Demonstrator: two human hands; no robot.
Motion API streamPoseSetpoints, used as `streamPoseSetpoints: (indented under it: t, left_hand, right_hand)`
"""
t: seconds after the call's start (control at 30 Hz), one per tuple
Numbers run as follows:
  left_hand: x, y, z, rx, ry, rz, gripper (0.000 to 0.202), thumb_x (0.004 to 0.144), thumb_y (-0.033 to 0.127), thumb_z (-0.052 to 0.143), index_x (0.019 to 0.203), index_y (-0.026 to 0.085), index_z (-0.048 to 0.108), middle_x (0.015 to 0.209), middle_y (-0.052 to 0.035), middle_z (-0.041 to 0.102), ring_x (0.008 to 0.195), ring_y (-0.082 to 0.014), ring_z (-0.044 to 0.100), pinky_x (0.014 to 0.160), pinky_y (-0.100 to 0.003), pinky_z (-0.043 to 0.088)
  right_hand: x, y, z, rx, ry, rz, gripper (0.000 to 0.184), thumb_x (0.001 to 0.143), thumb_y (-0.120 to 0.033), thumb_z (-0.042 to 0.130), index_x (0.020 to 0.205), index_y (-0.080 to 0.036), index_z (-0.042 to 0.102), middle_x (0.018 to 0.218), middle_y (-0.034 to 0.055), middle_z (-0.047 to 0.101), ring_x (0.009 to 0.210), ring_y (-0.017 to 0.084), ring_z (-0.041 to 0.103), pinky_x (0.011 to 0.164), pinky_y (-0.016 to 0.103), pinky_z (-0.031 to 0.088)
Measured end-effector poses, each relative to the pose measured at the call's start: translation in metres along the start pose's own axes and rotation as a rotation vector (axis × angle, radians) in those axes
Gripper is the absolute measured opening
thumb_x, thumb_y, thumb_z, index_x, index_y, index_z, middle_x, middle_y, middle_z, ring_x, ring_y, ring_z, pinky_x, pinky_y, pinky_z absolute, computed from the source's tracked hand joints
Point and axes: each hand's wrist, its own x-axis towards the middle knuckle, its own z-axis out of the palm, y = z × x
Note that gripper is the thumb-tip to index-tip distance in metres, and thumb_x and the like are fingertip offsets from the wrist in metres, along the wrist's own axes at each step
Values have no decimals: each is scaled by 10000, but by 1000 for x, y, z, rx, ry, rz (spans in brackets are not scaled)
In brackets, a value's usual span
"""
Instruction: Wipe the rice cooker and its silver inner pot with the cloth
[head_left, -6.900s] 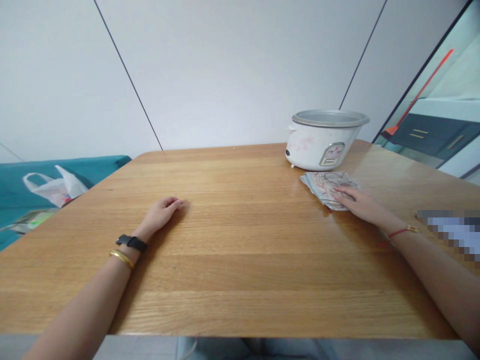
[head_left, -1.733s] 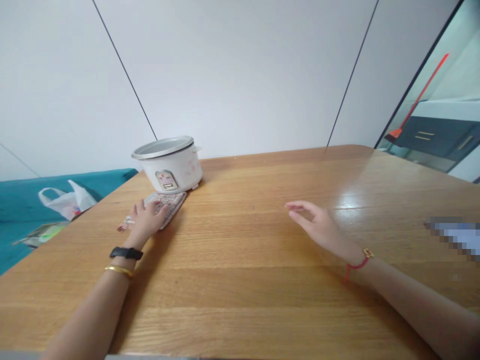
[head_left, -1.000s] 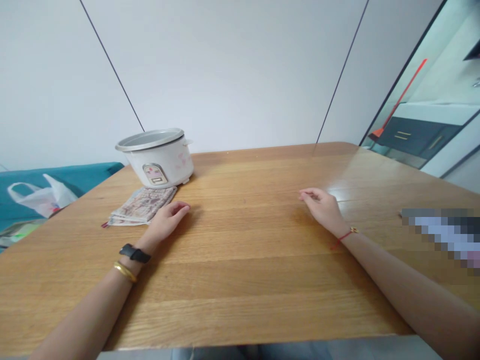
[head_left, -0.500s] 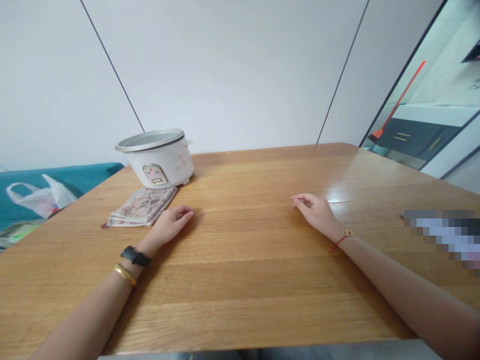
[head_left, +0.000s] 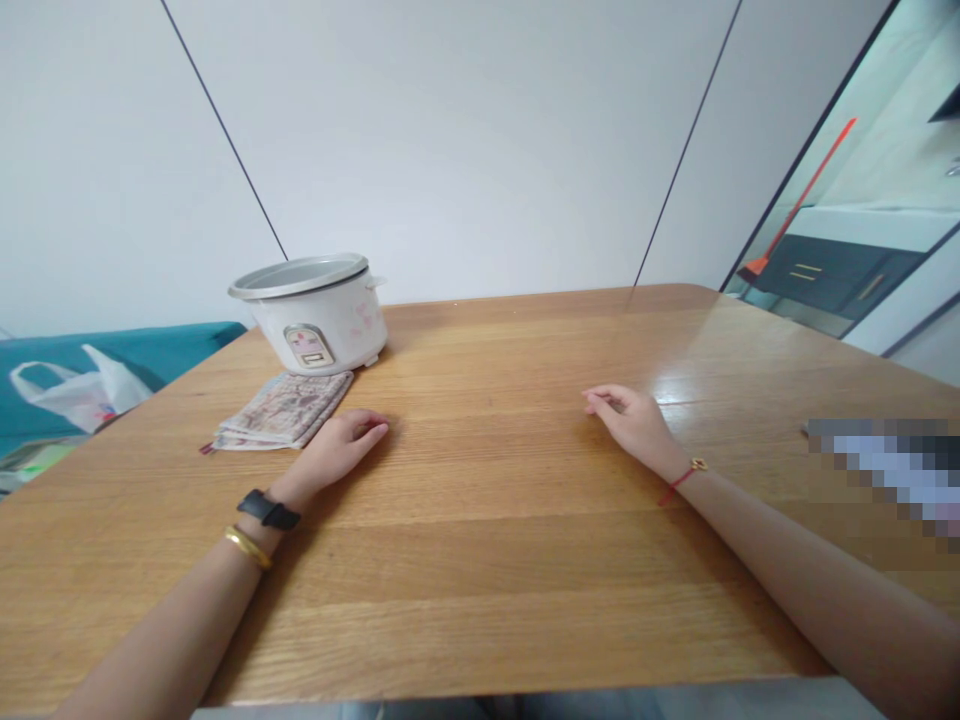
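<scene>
My left hand [head_left: 339,449] rests on the wooden table [head_left: 487,530], fingers loosely extended, holding nothing. Its fingertips lie just right of a folded patterned cloth [head_left: 281,412] without touching it. A white rice cooker [head_left: 315,312] with no lid stands just behind the cloth, at the table's far left. My right hand [head_left: 631,420] lies on the bare wood right of centre, fingers relaxed and slightly curled, also empty. A black band and a gold bangle sit on my left wrist, a red string on my right.
A white plastic bag [head_left: 71,392] lies on a teal surface [head_left: 187,342] beyond the table's left edge. A blurred-out patch [head_left: 885,470] covers something at the right edge. A white wall stands behind the table. An orange broom [head_left: 795,215] leans in the room at right.
The cooker and cloth, earlier at the far right, now stand at the far left. My left hand has come off the cloth. Both hands have barely moved in the last half second.
</scene>
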Motion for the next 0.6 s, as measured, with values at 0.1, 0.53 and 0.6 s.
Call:
streamPoseSetpoints:
  t: [0.1,0.53,0.6]
  left_hand:
    - [0,-1,0,1,4,-2,496,940,586,478,1068,188,745,1107,-101,760,1010,-284,693,963,-381,520]
    - [0,4,-1,-5,-4,-1,497,926,582,479,1058,184,746,1105,-111,758,1007,-293,686,968,-406,522]
    - [0,4,-1,-3,0,1,498,924,583,481,1049,182,747,1089,-110,759,997,-290,688,965,-401,523]
  right_hand:
    - [0,-1,0,-6,-2,3,296,868,-449,564,910,-215,740,844,78,773,823,247,736,775,389,575]
    - [1,-2,0,-14,-16,17,330,868,-485,555,891,-208,732,822,87,770,804,253,728,768,395,572]
    - [1,-1,0,-11,-16,18,328,869,-485,554,894,-210,732,820,85,770,805,253,728,767,393,569]
